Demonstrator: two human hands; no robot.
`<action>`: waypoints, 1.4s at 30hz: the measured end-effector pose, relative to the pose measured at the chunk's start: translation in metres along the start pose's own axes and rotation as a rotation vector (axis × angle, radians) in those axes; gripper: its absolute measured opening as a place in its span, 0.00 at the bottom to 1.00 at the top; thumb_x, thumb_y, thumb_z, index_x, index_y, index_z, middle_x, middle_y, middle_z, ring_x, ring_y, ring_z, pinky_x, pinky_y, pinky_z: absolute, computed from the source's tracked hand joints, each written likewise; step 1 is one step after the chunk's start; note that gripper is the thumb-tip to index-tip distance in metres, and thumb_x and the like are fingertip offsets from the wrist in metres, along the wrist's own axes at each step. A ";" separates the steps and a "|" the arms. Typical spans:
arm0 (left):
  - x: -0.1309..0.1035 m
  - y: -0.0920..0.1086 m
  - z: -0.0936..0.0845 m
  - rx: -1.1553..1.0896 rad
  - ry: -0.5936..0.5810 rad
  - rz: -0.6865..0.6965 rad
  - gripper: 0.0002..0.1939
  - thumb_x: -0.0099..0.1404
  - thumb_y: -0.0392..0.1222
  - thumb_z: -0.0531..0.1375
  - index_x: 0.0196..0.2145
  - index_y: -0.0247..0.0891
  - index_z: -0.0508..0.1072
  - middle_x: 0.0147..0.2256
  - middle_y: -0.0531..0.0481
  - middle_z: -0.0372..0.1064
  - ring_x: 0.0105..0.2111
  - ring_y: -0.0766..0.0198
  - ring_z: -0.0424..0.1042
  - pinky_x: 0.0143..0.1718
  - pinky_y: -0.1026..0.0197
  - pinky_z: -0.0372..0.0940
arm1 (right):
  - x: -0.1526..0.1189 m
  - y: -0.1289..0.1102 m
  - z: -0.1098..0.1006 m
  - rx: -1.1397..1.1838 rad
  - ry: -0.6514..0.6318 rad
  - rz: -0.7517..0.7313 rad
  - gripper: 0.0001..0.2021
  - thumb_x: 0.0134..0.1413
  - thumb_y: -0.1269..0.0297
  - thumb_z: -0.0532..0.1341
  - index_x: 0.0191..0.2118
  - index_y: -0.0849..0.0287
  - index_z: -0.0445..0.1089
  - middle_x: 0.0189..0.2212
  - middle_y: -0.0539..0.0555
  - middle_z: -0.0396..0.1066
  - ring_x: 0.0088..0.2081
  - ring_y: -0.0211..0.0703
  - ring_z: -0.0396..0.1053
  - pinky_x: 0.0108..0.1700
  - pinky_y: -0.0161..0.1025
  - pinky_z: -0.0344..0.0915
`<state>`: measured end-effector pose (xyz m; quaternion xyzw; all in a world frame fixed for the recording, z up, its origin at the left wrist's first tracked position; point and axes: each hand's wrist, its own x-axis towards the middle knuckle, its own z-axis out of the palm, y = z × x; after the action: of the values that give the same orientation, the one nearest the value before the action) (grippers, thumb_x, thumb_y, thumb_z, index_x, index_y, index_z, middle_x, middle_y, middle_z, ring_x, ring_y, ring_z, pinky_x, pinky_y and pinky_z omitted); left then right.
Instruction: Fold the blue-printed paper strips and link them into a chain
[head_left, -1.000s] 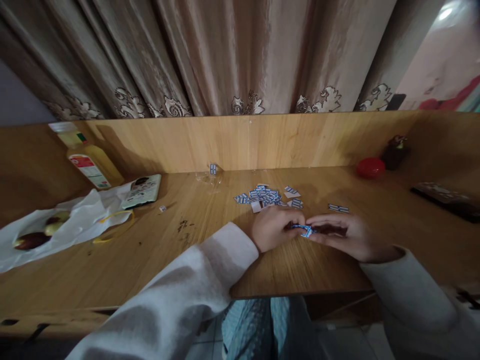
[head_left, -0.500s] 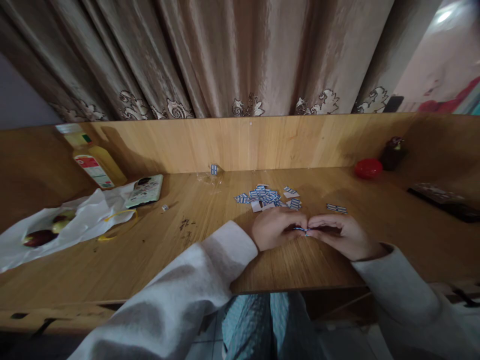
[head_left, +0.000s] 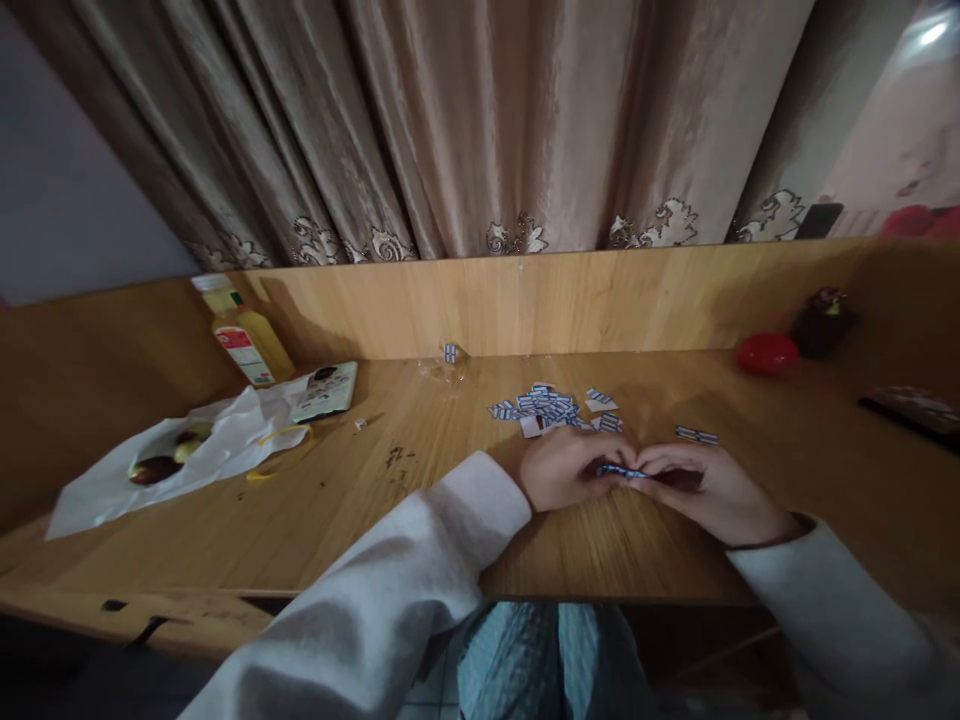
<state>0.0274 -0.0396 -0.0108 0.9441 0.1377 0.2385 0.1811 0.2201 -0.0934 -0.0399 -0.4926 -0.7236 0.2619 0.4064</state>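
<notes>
Between my two hands is a small blue-and-white patterned card [head_left: 621, 471], seen nearly edge-on. My left hand [head_left: 564, 467] pinches its left part with thumb and fingers. At its right end, my right hand [head_left: 709, 488] has thumb and fingertips closed on it, with the two hands' fingertips touching. Just beyond the hands lies a loose pile of similar small cards [head_left: 551, 402], a few showing plain white backs. A separate strip of the same pattern [head_left: 697, 435] lies flat behind my right hand.
At left stand a bottle of yellow liquid [head_left: 247, 340], a patterned flat box [head_left: 327, 391] and white paper [head_left: 97, 497] with dark fruit [head_left: 155, 470]. Clear plastic [head_left: 442, 372] lies near the back board [head_left: 480, 310]. A red round object [head_left: 766, 353] and a dark flat item [head_left: 907, 415] are at right.
The view has shifted, so the desk items appear farther right and slightly lower. More of the card's patterned face shows between my fingers; both hands still hold it.
</notes>
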 end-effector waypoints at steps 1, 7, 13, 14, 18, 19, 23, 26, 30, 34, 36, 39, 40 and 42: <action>-0.001 0.000 -0.004 0.002 0.013 -0.014 0.13 0.61 0.43 0.58 0.42 0.35 0.67 0.33 0.51 0.71 0.28 0.70 0.66 0.30 0.67 0.59 | 0.001 0.000 -0.001 -0.011 -0.010 -0.005 0.11 0.46 0.55 0.62 0.29 0.57 0.73 0.31 0.55 0.76 0.33 0.44 0.73 0.36 0.40 0.70; -0.002 -0.002 -0.029 0.135 0.087 -0.024 0.13 0.64 0.48 0.54 0.37 0.35 0.69 0.34 0.47 0.69 0.36 0.65 0.67 0.38 0.62 0.61 | 0.007 -0.008 -0.007 -0.023 0.026 0.064 0.12 0.47 0.55 0.61 0.33 0.57 0.73 0.31 0.54 0.77 0.33 0.45 0.74 0.36 0.41 0.70; -0.002 -0.012 -0.021 0.103 0.039 -0.023 0.10 0.66 0.41 0.53 0.42 0.36 0.68 0.40 0.45 0.69 0.41 0.64 0.67 0.43 0.60 0.62 | 0.033 -0.016 -0.009 -0.003 -0.058 0.003 0.09 0.48 0.58 0.61 0.31 0.57 0.72 0.31 0.54 0.76 0.33 0.46 0.74 0.35 0.41 0.70; -0.003 -0.015 -0.018 0.104 0.025 -0.026 0.08 0.66 0.38 0.52 0.40 0.36 0.69 0.39 0.46 0.69 0.40 0.64 0.67 0.43 0.60 0.62 | 0.039 -0.015 -0.007 -0.005 -0.094 -0.017 0.08 0.48 0.59 0.61 0.31 0.57 0.72 0.31 0.54 0.76 0.33 0.45 0.74 0.36 0.41 0.70; -0.006 -0.025 -0.016 0.151 0.088 -0.109 0.08 0.63 0.33 0.52 0.39 0.36 0.68 0.37 0.46 0.70 0.38 0.64 0.69 0.40 0.61 0.63 | 0.064 -0.004 0.003 0.023 -0.167 -0.055 0.08 0.47 0.60 0.62 0.30 0.59 0.72 0.30 0.54 0.75 0.32 0.45 0.73 0.36 0.42 0.70; -0.007 -0.026 -0.016 0.162 0.108 -0.138 0.09 0.62 0.32 0.52 0.40 0.36 0.68 0.37 0.47 0.70 0.37 0.64 0.69 0.39 0.62 0.63 | 0.068 -0.002 0.005 0.039 -0.170 -0.059 0.08 0.47 0.60 0.62 0.31 0.59 0.72 0.30 0.54 0.75 0.32 0.44 0.73 0.37 0.41 0.69; -0.008 -0.028 -0.019 0.211 0.080 -0.175 0.07 0.61 0.32 0.53 0.38 0.36 0.67 0.35 0.49 0.71 0.36 0.64 0.69 0.38 0.63 0.62 | 0.072 0.005 0.010 0.028 -0.226 -0.091 0.07 0.47 0.61 0.61 0.30 0.60 0.72 0.29 0.53 0.74 0.32 0.43 0.72 0.36 0.40 0.69; -0.008 -0.025 -0.019 0.279 0.063 -0.187 0.04 0.61 0.33 0.54 0.35 0.37 0.67 0.33 0.50 0.70 0.35 0.63 0.69 0.36 0.63 0.62 | 0.068 0.005 0.010 -0.005 -0.233 -0.104 0.07 0.48 0.61 0.61 0.31 0.59 0.72 0.29 0.52 0.74 0.32 0.42 0.72 0.36 0.39 0.68; -0.008 -0.025 -0.016 0.269 0.075 -0.204 0.04 0.60 0.33 0.55 0.34 0.36 0.67 0.32 0.50 0.69 0.34 0.64 0.68 0.36 0.63 0.62 | 0.065 0.006 0.009 -0.019 -0.208 -0.077 0.08 0.48 0.61 0.60 0.33 0.59 0.72 0.31 0.53 0.75 0.32 0.44 0.72 0.36 0.41 0.68; -0.007 -0.024 -0.018 0.309 0.046 -0.181 0.05 0.59 0.35 0.56 0.36 0.36 0.67 0.36 0.48 0.68 0.39 0.61 0.67 0.40 0.59 0.63 | 0.064 0.009 0.010 -0.024 -0.213 -0.070 0.08 0.49 0.61 0.60 0.32 0.59 0.72 0.29 0.53 0.74 0.31 0.44 0.72 0.34 0.40 0.68; -0.008 -0.014 -0.023 0.335 0.039 -0.180 0.10 0.58 0.36 0.58 0.40 0.36 0.68 0.41 0.46 0.67 0.42 0.59 0.66 0.44 0.56 0.63 | 0.064 0.010 0.011 -0.021 -0.212 -0.079 0.08 0.49 0.61 0.60 0.33 0.59 0.72 0.29 0.52 0.74 0.31 0.43 0.72 0.34 0.40 0.69; -0.020 0.019 -0.035 0.366 0.138 -0.241 0.12 0.62 0.36 0.54 0.45 0.39 0.67 0.45 0.46 0.66 0.45 0.59 0.66 0.46 0.54 0.64 | 0.063 0.010 0.012 -0.014 -0.228 -0.086 0.08 0.50 0.62 0.59 0.35 0.58 0.72 0.30 0.52 0.74 0.31 0.42 0.72 0.34 0.40 0.69; -0.027 0.033 -0.039 0.341 0.213 -0.264 0.11 0.64 0.37 0.52 0.45 0.40 0.67 0.44 0.46 0.67 0.44 0.61 0.66 0.45 0.55 0.65 | 0.063 0.009 0.012 -0.017 -0.231 -0.087 0.08 0.50 0.63 0.59 0.36 0.58 0.72 0.30 0.52 0.74 0.31 0.42 0.72 0.34 0.40 0.69; -0.043 0.057 -0.046 0.312 0.313 -0.280 0.12 0.67 0.40 0.50 0.46 0.41 0.67 0.43 0.46 0.67 0.41 0.63 0.67 0.43 0.57 0.66 | 0.064 0.007 0.012 -0.039 -0.225 -0.114 0.08 0.50 0.64 0.59 0.36 0.58 0.73 0.31 0.53 0.75 0.32 0.43 0.72 0.35 0.41 0.68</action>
<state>-0.0219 -0.0928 0.0330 0.8840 0.3284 0.3302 0.0412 0.2016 -0.0315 -0.0311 -0.4258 -0.7966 0.2777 0.3272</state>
